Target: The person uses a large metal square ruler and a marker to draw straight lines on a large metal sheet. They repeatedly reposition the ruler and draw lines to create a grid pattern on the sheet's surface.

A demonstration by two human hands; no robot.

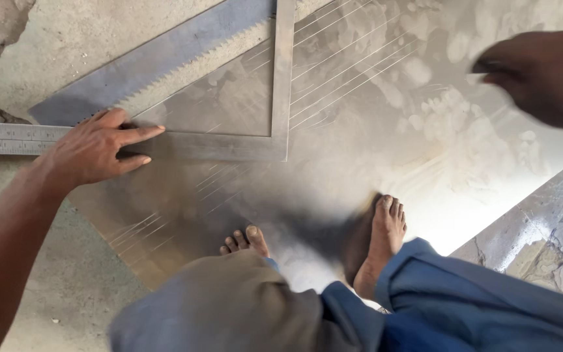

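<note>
My left hand lies flat, fingers spread, pressing down on the horizontal arm of a large metal square at the left middle of the frame; it pins the tool rather than closing around it. My right hand is in the upper right, lifted above the surface and blurred. Something small and dark seems pinched at its fingertips, but I cannot tell what it is or whether the hand is really closed.

The square's other arm runs up to the top edge, and a saw blade with its teeth facing inward lies slanted across the two arms in the upper left. All of this rests on a pale metal sheet scored with thin parallel lines and dulled with smudges. My bare feet stand on the sheet at lower centre. Rough, cracked concrete floor shows around the sheet, with a veined stone slab at the lower right.
</note>
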